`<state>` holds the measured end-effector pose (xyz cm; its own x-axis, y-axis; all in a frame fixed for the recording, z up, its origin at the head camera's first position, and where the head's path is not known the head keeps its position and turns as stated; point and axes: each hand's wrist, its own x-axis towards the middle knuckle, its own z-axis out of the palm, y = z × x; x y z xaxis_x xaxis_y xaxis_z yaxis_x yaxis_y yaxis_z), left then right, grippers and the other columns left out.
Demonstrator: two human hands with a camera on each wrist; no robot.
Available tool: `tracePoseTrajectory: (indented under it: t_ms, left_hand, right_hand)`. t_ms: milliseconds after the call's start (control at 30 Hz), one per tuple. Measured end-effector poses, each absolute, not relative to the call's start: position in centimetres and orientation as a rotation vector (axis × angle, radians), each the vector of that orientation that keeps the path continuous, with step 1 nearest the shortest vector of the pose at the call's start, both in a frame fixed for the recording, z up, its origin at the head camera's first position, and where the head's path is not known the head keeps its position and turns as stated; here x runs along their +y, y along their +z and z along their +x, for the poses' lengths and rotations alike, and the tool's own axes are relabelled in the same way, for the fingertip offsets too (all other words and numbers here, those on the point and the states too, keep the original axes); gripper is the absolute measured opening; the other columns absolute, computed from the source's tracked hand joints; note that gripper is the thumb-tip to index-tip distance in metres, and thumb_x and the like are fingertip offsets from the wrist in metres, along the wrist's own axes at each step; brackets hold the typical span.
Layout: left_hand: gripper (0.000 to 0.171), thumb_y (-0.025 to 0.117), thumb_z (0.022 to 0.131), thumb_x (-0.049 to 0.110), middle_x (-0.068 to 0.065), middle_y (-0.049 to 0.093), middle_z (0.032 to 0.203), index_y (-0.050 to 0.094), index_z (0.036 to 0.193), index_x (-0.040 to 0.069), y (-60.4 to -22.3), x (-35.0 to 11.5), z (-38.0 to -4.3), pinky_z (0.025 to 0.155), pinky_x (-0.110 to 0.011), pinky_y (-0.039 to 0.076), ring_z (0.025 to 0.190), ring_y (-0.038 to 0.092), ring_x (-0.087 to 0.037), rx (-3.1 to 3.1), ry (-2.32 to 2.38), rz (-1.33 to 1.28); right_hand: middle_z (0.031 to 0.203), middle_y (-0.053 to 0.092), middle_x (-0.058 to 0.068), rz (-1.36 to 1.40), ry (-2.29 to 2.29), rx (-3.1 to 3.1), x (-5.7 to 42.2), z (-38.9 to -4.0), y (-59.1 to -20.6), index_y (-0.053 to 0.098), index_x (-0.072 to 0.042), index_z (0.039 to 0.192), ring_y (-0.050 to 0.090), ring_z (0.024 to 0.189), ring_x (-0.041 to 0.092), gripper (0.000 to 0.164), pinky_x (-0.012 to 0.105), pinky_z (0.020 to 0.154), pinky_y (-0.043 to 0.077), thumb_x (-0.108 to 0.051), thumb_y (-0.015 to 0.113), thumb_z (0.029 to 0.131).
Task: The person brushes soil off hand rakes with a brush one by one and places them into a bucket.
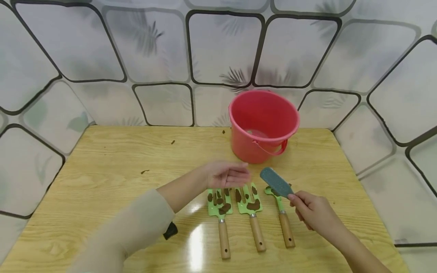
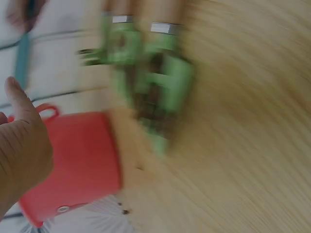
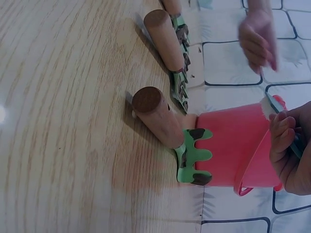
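Your right hand (image 1: 315,210) has its fingers curled snugly round the brush (image 1: 275,182), right of centre in the head view: blue-grey back, rounded end, tilted toward upper left; white bristles show in the right wrist view. Your left hand (image 1: 227,174), centre, slightly blurred, has fingers extended, holding nothing, by the green, brown-patched heads of the left fork (image 1: 220,212) and right fork (image 1: 250,212). Rake (image 1: 282,212) just right of them. Pink bucket (image 1: 249,146), upper right, near the table's (image 1: 102,170) far edge. Roomy stretch at left, few brown bits.
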<state>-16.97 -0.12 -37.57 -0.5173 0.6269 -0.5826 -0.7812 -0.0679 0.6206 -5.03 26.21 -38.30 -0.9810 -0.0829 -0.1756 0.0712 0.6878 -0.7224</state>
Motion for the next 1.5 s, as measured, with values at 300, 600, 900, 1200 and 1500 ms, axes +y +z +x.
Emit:
tracePoseTrajectory:
  t_ms: [300,600,900,1200,1500]
  left_hand:
    - [0.033,0.061,0.092,0.026,-0.016,0.071,0.077,0.067,0.090,-0.007,-42.2,-5.4,-12.9,0.072,-0.034,0.059,0.064,0.069,-0.017,1.469,1.285,-0.021]
    - [0.049,0.064,0.088,0.040,-0.017,0.067,0.060,0.066,0.070,-0.006,-43.6,-5.4,-10.1,0.050,-0.033,0.058,0.052,0.067,-0.025,1.848,0.901,0.238]
    - [0.059,0.045,0.087,0.066,0.003,0.055,0.061,0.060,0.055,0.019,-42.9,-1.7,-7.1,0.049,-0.029,0.044,0.055,0.049,-0.010,2.473,-0.061,0.775]
    - [0.044,0.057,0.081,0.035,0.006,0.043,0.044,0.043,0.043,0.018,-45.0,-3.6,-7.3,0.041,-0.027,0.037,0.044,0.042,-0.010,2.494,0.293,0.611]
    - [0.025,0.057,0.082,0.020,0.002,0.053,0.050,0.053,0.059,0.010,-46.3,-6.0,-7.8,0.043,-0.022,0.048,0.044,0.050,-0.008,2.077,1.184,0.256]
  right_hand:
    - [0.055,0.047,0.000,0.034,-1.166,2.689,26.4,-4.7,-38.4,0.060,-0.005,0.085,0.039,0.036,0.009,0.035,0.025,0.033,0.039,-0.034,0.046,0.100]
    - [0.055,0.048,0.001,0.018,-1.181,2.652,26.2,-4.7,-38.5,0.059,-0.003,0.087,0.038,0.035,0.009,0.036,0.024,0.032,0.038,-0.034,0.045,0.100]
    - [0.054,0.047,0.001,0.011,-1.178,2.620,26.2,-4.6,-38.7,0.059,-0.002,0.086,0.037,0.035,0.008,0.039,0.023,0.031,0.037,-0.036,0.045,0.100]
    - [0.056,0.048,0.002,0.032,-1.163,2.602,26.2,-4.4,-38.8,0.058,-0.001,0.086,0.037,0.036,0.009,0.040,0.023,0.032,0.038,-0.038,0.046,0.099]
    - [0.055,0.047,0.001,-0.007,-1.159,2.611,26.2,-4.4,-39.1,0.058,-0.002,0.085,0.038,0.036,0.009,0.040,0.024,0.032,0.037,-0.038,0.046,0.099]
